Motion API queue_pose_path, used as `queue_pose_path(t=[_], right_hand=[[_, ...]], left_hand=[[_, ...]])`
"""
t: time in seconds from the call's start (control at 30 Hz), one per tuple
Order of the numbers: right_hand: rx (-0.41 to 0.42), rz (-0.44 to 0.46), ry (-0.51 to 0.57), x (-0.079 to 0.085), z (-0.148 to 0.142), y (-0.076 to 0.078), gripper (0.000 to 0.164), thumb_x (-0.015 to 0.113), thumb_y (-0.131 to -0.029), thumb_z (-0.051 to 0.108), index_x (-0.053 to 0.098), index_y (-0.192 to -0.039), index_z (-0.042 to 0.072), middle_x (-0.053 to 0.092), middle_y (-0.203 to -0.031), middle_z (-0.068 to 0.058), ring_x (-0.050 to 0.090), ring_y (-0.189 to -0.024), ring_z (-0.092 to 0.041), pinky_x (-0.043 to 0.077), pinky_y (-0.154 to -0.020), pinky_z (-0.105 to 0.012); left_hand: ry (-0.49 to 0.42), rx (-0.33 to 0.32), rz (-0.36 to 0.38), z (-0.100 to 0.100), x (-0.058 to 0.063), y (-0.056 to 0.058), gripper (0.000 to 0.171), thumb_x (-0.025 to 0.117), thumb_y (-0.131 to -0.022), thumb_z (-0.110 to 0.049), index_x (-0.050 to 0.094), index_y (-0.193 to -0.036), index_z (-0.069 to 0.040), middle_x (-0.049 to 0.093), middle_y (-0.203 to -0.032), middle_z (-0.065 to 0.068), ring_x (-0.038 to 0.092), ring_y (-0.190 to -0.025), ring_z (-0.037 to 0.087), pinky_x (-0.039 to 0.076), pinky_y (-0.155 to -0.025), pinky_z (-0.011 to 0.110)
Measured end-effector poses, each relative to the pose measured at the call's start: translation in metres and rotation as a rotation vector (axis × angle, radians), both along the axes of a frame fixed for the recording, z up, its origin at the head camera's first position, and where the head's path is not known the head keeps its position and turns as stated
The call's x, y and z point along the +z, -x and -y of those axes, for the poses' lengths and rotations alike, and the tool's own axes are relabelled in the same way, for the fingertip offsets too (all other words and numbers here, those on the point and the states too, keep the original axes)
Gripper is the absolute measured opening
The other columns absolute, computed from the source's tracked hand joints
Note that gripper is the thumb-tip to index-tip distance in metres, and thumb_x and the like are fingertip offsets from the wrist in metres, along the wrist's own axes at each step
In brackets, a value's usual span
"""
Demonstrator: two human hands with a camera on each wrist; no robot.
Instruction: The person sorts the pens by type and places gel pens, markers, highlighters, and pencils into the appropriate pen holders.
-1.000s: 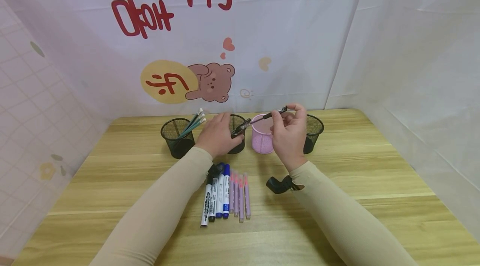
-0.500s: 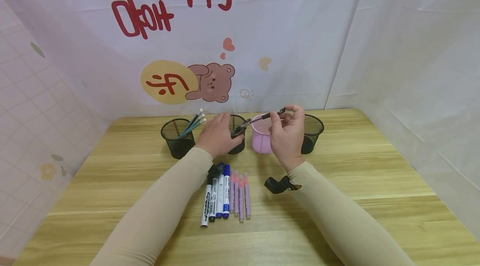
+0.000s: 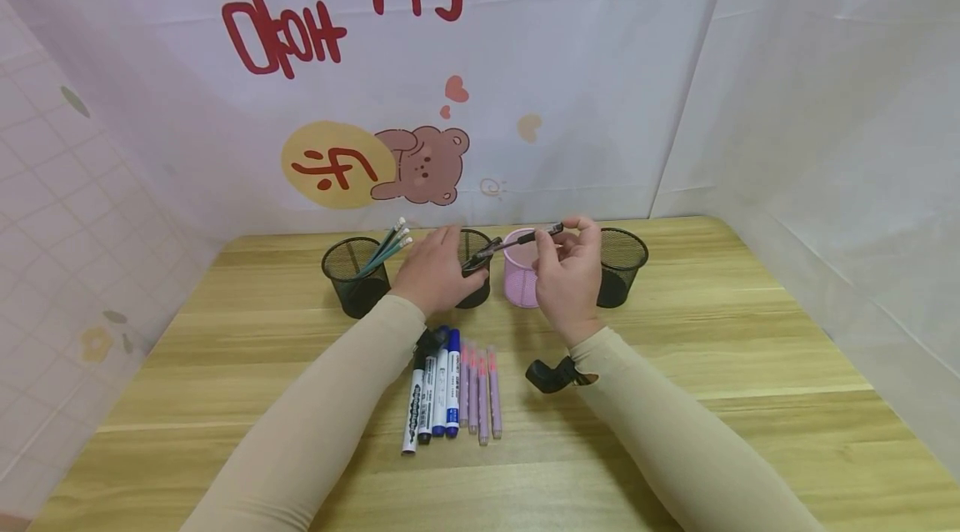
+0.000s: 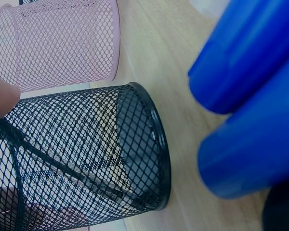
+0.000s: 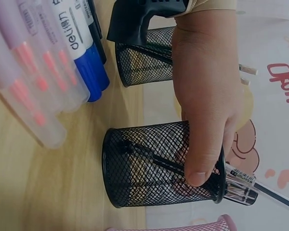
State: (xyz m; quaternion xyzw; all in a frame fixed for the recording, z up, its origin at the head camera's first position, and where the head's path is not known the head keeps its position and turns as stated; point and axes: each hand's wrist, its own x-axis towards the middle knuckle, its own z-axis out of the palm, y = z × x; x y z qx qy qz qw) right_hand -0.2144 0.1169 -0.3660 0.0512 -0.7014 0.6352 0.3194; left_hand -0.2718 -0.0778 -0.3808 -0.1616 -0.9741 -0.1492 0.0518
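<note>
In the head view my left hand (image 3: 433, 272) holds a black mesh pen cup (image 3: 474, 292) near its rim; the right wrist view shows the thumb pressed along the cup's side (image 5: 149, 144). A pen with a black grip (image 5: 164, 163) leans inside that cup, its clear end sticking out of the mouth. My right hand (image 3: 570, 282) pinches another slim pen (image 3: 527, 238), black and clear, between thumb and fingers by its upper end. This pen slants down leftward, its lower end at the cup's mouth, above the pink mesh cup (image 3: 520, 286).
Left of the hands, a black mesh cup (image 3: 352, 290) holds several green pencils (image 3: 386, 253). Another black mesh cup (image 3: 622, 261) stands at the right. Nearer on the wooden table lie several white markers (image 3: 440, 399) and several purple pens (image 3: 483, 407), side by side.
My right hand has moved slightly left and down, bringing the pinched pen farther toward the held cup. My left hand and the cup have stayed in place.
</note>
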Motion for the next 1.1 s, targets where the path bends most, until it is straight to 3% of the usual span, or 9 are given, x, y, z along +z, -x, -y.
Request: queue_pose_path(t=[0.17,0.37,0.57,0.9,1.1], right_hand=[[-0.005,0.013,-0.02,-0.003,0.001,0.0,0.032,0.064,-0.104,0.008,0.043,-0.126,-0.002,0.064,-0.089,-0.01,0.062,-0.061,-0.028,0.052,-0.058,-0.018],[-0.006,0.013,-0.028,-0.006,0.003,0.001,0.031,0.065,-0.103,0.009,0.044,-0.124,-0.001,0.067,-0.093,-0.024,0.061,-0.059,-0.014,0.051,-0.058,-0.018],[-0.019,0.023,-0.039,-0.009,0.004,0.003,0.029,0.066,-0.103,0.008,0.046,-0.122,-0.001,0.067,-0.092,-0.019,0.059,-0.058,-0.003,0.05,-0.056,-0.017],[-0.005,0.029,-0.061,-0.012,0.005,0.004,0.027,0.066,-0.103,0.01,0.048,-0.121,0.0,0.066,-0.092,-0.013,0.06,-0.06,-0.003,0.052,-0.058,-0.018],[-0.002,0.054,-0.087,-0.012,0.006,0.005,0.028,0.065,-0.104,0.011,0.049,-0.123,-0.003,0.069,-0.096,-0.022,0.06,-0.061,-0.004,0.052,-0.06,-0.017]], left_hand=[[0.001,-0.003,0.0,0.0,0.0,-0.001,0.095,0.064,-0.094,-0.063,0.034,-0.162,-0.004,0.042,-0.165,0.015,0.04,-0.154,0.032,0.033,-0.128,0.052],[-0.002,0.0,0.003,0.0,0.0,-0.001,0.095,0.064,-0.094,-0.063,0.034,-0.162,-0.004,0.042,-0.165,0.015,0.039,-0.154,0.032,0.032,-0.128,0.052],[-0.002,0.007,0.007,0.0,0.0,-0.001,0.095,0.064,-0.094,-0.064,0.034,-0.162,-0.005,0.042,-0.165,0.015,0.039,-0.154,0.031,0.033,-0.128,0.052],[-0.011,0.006,0.006,-0.001,0.002,-0.002,0.094,0.067,-0.094,-0.061,0.035,-0.162,-0.004,0.043,-0.164,0.015,0.04,-0.153,0.032,0.033,-0.128,0.052],[-0.008,0.009,0.011,-0.002,0.002,-0.002,0.095,0.066,-0.094,-0.061,0.032,-0.163,-0.006,0.04,-0.166,0.015,0.038,-0.155,0.032,0.032,-0.128,0.052]])
